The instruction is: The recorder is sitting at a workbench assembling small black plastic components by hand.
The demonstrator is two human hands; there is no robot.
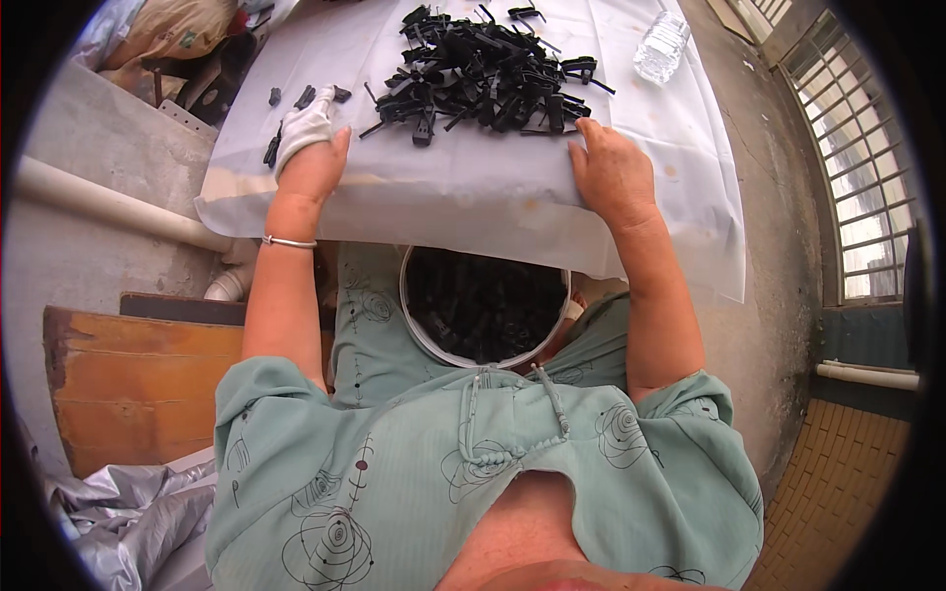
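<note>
A heap of black plastic clip-like parts (483, 74) with thin protruding stems lies on the white-covered table. My left hand (310, 153), with a white glove over its fingers, rests at the left of the table, fingers stretched forward and bare thumb apart. Several small black pieces lie around its fingers, one black piece (274, 97) just beyond them and another dark piece (272, 150) beside the glove. At the heap's right edge is my bare right hand (613, 172), thumb and forefinger apart, fingertips at the outermost parts; I see nothing held in it.
A white-rimmed bucket (406, 305) full of black parts stands between my knees, below the table edge. A clear plastic bottle (661, 47) lies at the back right. An orange-brown board (138, 389) and a white pipe (118, 202) are on the left. A barred window (852, 158) is on the right.
</note>
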